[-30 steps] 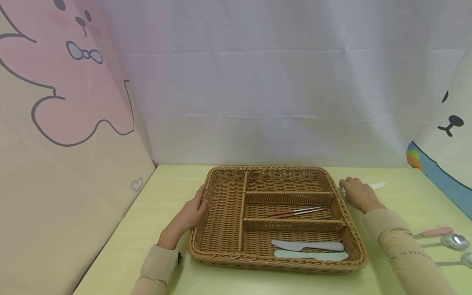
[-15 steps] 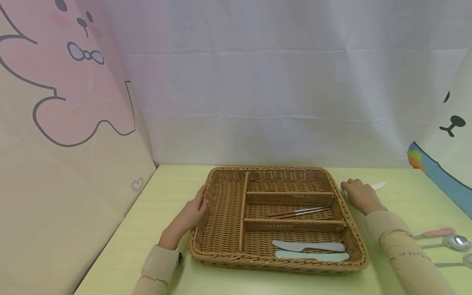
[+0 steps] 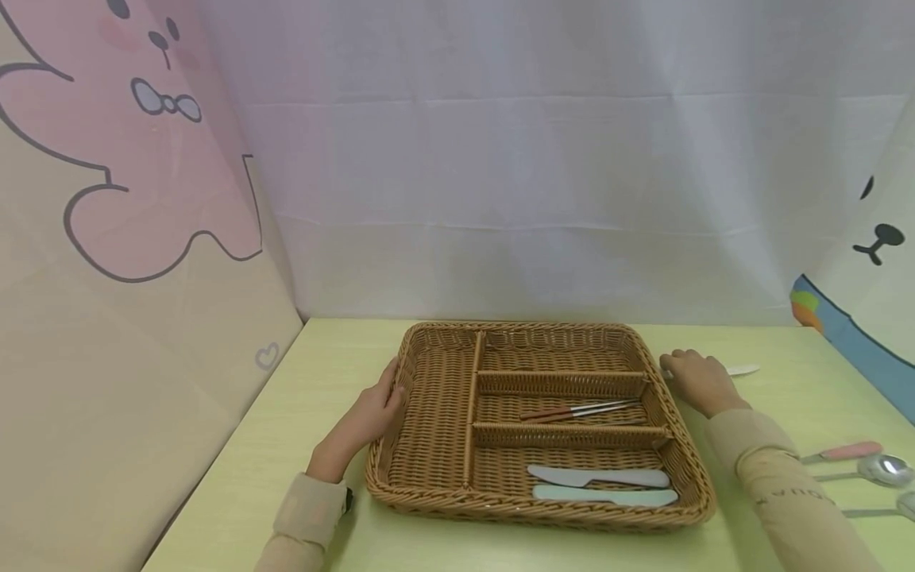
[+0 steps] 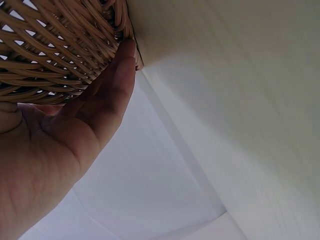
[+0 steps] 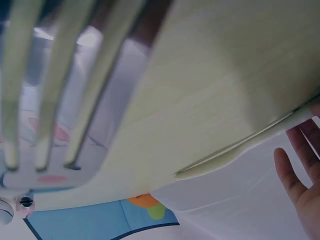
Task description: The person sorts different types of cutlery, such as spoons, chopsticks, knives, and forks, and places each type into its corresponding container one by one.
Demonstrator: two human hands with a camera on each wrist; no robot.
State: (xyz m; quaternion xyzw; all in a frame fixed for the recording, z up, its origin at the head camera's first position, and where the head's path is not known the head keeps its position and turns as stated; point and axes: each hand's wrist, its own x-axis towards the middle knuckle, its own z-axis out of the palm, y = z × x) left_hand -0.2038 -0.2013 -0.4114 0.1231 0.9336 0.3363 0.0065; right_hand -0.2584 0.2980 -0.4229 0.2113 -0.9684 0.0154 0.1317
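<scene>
In the head view my left hand (image 3: pixel 373 407) holds the left rim of a brown wicker basket (image 3: pixel 469 445), thumb on the inner side. The left wrist view has the fingers along the basket's outer wall (image 4: pixel 60 55). Beyond the basket's right rim, my right hand (image 3: pixel 699 381) grips the handle end of a white table knife (image 3: pixel 743 369); its blade points right. In the right wrist view the knife (image 5: pixel 225 157) lies along the table, fingertips at its handle, one finger held apart. The thumb is hidden there.
Inside the basket lie a grey-white knife (image 3: pixel 608 477), a mint knife (image 3: pixel 608 496) and red-handled chopsticks (image 3: pixel 572 411). At right are a pink-handled utensil (image 3: pixel 851 451) and spoons (image 3: pixel 886 470). Blurred fork tines (image 5: pixel 55 90) loom close in the right wrist view.
The white knife's blade tip has swung slightly nearer and to the right. My right hand has shifted only a little; my left hand and the basket stay put.
</scene>
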